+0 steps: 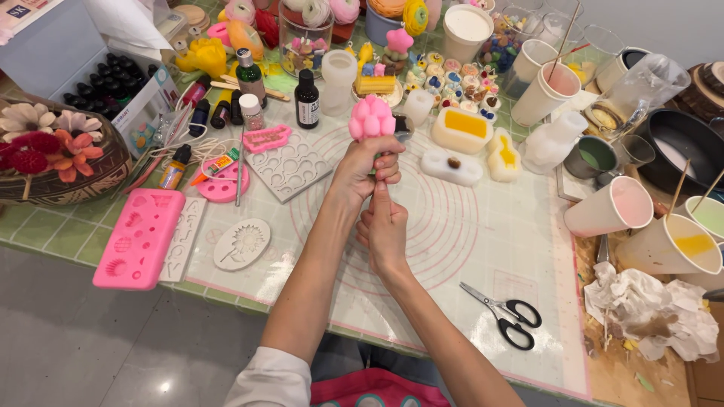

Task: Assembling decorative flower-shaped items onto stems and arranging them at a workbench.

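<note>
My left hand point(367, 167) is closed around the lower part of a pink flower-shaped wax piece point(372, 118), holding it upright above the white silicone mat point(483, 241). Just below it, my right hand point(385, 230) pinches something thin that hangs from the underside of the piece; what it is stays hidden between the fingers. Both hands are raised over the middle of the mat.
Black-handled scissors point(509, 315) lie on the mat at front right. A pink mould tray point(140, 237) and a round white flower mould point(241, 243) sit at left. Paper cups point(612, 207) with coloured wax, small bottles point(307, 98), white moulds point(465, 130) and crumpled tissue point(652, 309) crowd the back and right.
</note>
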